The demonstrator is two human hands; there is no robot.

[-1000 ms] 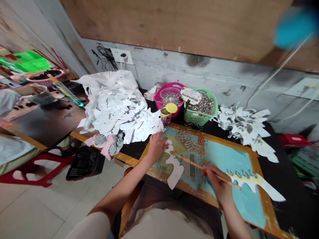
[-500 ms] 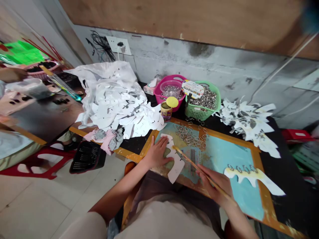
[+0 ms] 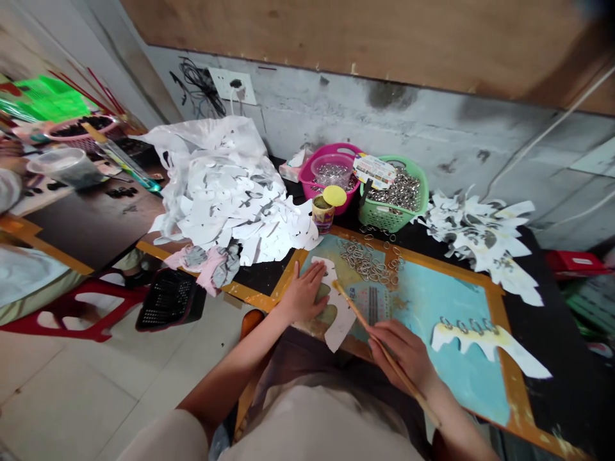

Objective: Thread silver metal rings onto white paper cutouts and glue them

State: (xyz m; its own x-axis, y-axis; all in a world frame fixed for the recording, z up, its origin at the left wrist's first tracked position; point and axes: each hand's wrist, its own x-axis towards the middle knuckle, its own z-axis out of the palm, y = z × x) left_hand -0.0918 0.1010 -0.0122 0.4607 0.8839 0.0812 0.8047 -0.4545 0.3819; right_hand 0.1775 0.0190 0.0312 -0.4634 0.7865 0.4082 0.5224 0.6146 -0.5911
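Note:
My left hand (image 3: pixel 304 296) lies flat with fingers stretched out over a white cut-out piece (image 3: pixel 342 325) with a scalloped edge, pressing it to the table. In my right hand (image 3: pixel 402 351) is a long wooden-handled brush (image 3: pixel 362 320), gripped round the handle. Its yellowish bristles touch the upper right edge of the piece. Just beyond lie loose metal rings (image 3: pixel 369 261) in a heap. To the right, another white cut-out (image 3: pixel 494 339) carries several rings along its yellow-smeared top edge. An open tin (image 3: pixel 323 214) with a yellow lid (image 3: pixel 334 195) stands behind the heap.
A plastic bag (image 3: pixel 211 141) spills white cut-outs (image 3: pixel 230 205) at the left. Pink (image 3: pixel 307 173) and green (image 3: pixel 384 220) baskets hold metal rings. More ringed pieces (image 3: pixel 485 237) pile up at the right. Another person's hand (image 3: pixel 12 153) shows at the far left table, above a red stool (image 3: pixel 81 314).
My right hand has shifted slightly, and the brush now slants more steeply, its tip still at the piece's edge. My left hand keeps its place on the white piece.

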